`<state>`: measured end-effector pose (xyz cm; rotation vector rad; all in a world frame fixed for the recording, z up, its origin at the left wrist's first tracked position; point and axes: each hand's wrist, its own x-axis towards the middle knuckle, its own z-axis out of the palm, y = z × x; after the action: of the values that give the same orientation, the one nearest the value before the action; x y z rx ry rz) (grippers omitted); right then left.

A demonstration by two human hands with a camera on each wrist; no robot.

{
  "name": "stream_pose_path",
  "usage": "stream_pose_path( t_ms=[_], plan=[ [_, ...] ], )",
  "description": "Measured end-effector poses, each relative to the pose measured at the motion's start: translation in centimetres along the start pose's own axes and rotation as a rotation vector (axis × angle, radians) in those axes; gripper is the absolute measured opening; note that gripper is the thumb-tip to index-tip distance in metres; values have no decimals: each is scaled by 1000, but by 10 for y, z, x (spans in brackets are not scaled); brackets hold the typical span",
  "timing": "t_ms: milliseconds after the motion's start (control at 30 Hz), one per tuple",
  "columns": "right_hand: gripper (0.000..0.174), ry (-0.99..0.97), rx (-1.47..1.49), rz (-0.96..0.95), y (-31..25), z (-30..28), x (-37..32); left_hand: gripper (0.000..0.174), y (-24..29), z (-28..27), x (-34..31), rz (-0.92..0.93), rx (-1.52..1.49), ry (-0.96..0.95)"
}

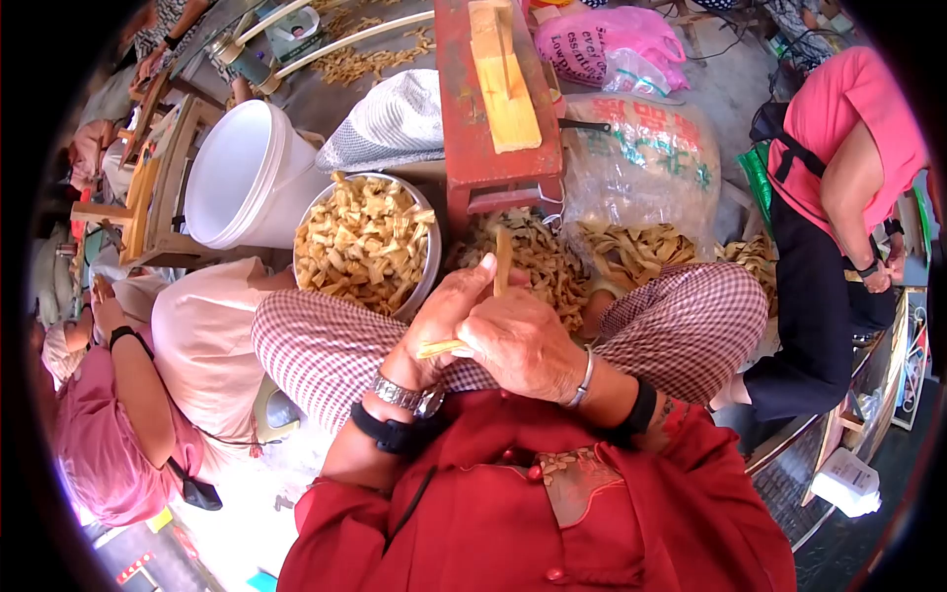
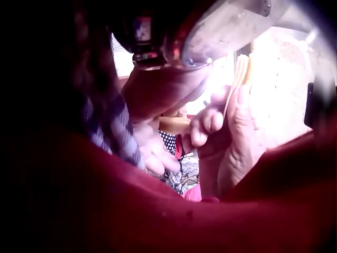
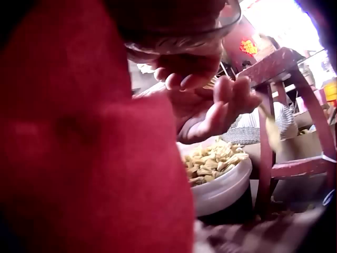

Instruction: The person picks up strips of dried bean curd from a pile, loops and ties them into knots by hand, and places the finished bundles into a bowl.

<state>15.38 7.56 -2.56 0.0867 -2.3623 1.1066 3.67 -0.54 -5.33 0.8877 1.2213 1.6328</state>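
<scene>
In the head view, a yellow-brown flat strip (image 1: pixel 504 259) stands up between the two hands, above the lap. My left hand (image 1: pixel 441 314), with a metal watch at its wrist, holds it from the left, thumb up along it. Curled fingers of my right hand (image 1: pixel 523 340) grip the strip from the other side, overlapping the left hand. A pale yellow end (image 1: pixel 441 348) sticks out to the left below the knuckles. The right wrist view shows the strip (image 3: pixel 271 129) jutting past the left fingers (image 3: pixel 224 110). Where the strip passes between the hands is hidden.
A round tub (image 1: pixel 434 259) heaped with folded yellow pieces (image 1: pixel 360 237) stands before the left knee. Loose strips (image 1: pixel 636 255) lie ahead, by a clear plastic sack (image 1: pixel 646 163). A red bench (image 1: pixel 503 178) bears yellow blocks. A white bucket (image 1: pixel 242 178) and seated people flank the space.
</scene>
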Motion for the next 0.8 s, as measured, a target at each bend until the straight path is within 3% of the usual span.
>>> stream_pose_path(
  t_ms=[33,133,200,233,267,300,333,367,467,567,600,700,800],
  plan=[
    [10,-24,78,38,-1,7,-6,41,8,2,-2,-567,-411,64],
    [15,-75,344,248,-6,12,-13,32,-4,0,-3,-629,-620,325],
    [17,-97,651,478,-9,11,-15,28,2,-11,-10,-618,-586,215],
    [19,-20,743,490,-8,16,-17,27,6,-14,-13,-613,-569,160],
    [21,52,716,525,-9,13,-18,27,7,-6,-16,-525,-428,277],
    [24,122,688,559,-9,10,-17,26,1,-6,-10,-542,-523,387],
    [25,275,710,495,-6,13,-14,26,-1,-10,-12,-501,-607,334],
    [24,297,624,576,-4,6,-15,27,-3,-13,-16,-459,-688,280],
    [17,359,231,483,7,3,-19,28,6,-4,-17,-454,-559,270],
    [15,496,-42,138,7,1,-7,27,7,2,-17,-376,-539,157],
    [16,529,-53,125,8,2,-4,27,14,7,-18,-362,-532,135],
    [17,471,198,478,3,7,-10,26,21,9,-22,-354,-520,54],
    [20,441,209,519,6,11,-13,19,30,11,-27,-385,-546,33]
  ],
)
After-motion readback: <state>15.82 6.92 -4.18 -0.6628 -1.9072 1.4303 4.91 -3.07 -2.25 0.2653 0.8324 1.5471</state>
